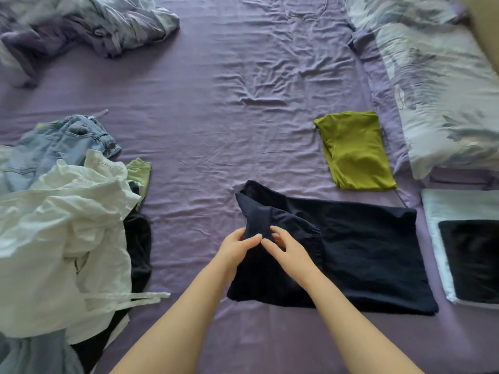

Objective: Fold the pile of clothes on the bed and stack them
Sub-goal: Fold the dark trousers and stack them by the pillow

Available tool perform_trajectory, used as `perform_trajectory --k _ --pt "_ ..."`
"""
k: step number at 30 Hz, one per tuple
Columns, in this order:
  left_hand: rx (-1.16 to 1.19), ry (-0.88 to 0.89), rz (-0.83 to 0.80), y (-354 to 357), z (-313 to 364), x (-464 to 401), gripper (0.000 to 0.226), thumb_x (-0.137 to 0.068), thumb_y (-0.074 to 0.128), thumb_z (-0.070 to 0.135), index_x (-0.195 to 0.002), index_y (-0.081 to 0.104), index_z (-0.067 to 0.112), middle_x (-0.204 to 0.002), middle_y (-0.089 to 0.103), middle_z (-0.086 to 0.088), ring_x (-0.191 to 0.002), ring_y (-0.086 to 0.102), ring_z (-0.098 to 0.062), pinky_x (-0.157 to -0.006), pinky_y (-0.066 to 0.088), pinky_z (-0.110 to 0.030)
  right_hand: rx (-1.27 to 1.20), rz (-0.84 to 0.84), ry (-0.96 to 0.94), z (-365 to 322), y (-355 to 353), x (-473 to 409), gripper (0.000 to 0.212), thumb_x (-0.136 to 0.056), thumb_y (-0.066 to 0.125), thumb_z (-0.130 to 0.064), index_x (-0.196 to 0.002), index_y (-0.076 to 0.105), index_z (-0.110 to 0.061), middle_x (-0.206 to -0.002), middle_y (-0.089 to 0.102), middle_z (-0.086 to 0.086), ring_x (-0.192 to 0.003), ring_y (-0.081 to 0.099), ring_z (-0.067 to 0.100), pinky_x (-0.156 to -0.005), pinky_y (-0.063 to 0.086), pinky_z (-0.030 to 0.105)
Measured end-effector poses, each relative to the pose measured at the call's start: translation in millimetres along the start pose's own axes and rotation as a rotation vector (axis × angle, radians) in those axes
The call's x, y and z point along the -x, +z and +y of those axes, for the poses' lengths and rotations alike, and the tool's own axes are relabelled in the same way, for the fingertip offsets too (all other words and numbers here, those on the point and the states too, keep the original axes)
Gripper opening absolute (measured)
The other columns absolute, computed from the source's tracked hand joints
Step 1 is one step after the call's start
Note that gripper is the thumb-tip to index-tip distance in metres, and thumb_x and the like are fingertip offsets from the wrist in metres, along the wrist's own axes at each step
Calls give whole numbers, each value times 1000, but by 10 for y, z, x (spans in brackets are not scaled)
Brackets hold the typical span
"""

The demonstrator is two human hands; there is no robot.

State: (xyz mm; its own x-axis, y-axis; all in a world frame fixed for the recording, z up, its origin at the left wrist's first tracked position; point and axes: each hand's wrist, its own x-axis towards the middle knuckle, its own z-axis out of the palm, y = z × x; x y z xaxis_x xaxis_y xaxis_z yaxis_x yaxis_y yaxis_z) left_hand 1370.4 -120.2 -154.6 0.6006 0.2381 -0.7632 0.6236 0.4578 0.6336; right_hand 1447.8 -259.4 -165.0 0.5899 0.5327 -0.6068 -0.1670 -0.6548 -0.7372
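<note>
Head view | Step: folding dark navy cloth garment (351, 252), flat on purple bedsheet (216, 117), near side of folded olive-green top (353, 149) | Left hand (237, 249) and right hand (286, 247): fingers pinch the garment's raised left end | Pending: unfolded pile with white shirt (62, 233), left of garment | Next: lay pinched end rightward, edges aligned.
</note>
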Motion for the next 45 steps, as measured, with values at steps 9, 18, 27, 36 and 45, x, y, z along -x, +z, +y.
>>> perform_trajectory --k 9,18,27,36,45 --pt "-95 -33 -135 1097 193 300 59 -95 22 64 -104 71 34 -117 66 13 -111 55 -7 -106 22 -41 -208 127 5 58 -860 516 22 -82 63 -30 -99 61 -43 -97 69 -15 -97 63 5 -78 48 24" --pt "-398 181 -46 2579 -86 -18 33 -96 52 33 -126 58 21 -117 63 3 -96 56 -5 -75 42 -17 -105 394 108 984 -2232 682 17 -84 67 -17 -100 59 -16 -96 67 2 -92 63 21 -83 52 38" --pt "-831 215 225 2848 -550 -583 49 -98 46 22 -146 36 24 -148 33 -3 -134 30 -23 -104 32 -30 -1 428 166 1801 -2860 376 44 -92 55 -9 -135 46 -13 -129 56 3 -116 52 22 -88 38 24" --pt "-607 49 404 2461 -923 -960 72 -93 59 30 -152 19 15 -148 34 -11 -135 36 -27 -109 36 -42 69 492 288 2347 -2751 3 53 -97 47 -10 -147 32 -11 -147 41 10 -133 40 28 -107 32 34" --pt "-93 -117 311 2341 -957 -953 57 -73 77 51 -115 59 17 -109 68 2 -94 66 -19 -75 53 -32 57 430 499 2397 -2597 118 56 -89 59 -48 -124 44 -6 -121 56 10 -109 54 31 -83 44 37"
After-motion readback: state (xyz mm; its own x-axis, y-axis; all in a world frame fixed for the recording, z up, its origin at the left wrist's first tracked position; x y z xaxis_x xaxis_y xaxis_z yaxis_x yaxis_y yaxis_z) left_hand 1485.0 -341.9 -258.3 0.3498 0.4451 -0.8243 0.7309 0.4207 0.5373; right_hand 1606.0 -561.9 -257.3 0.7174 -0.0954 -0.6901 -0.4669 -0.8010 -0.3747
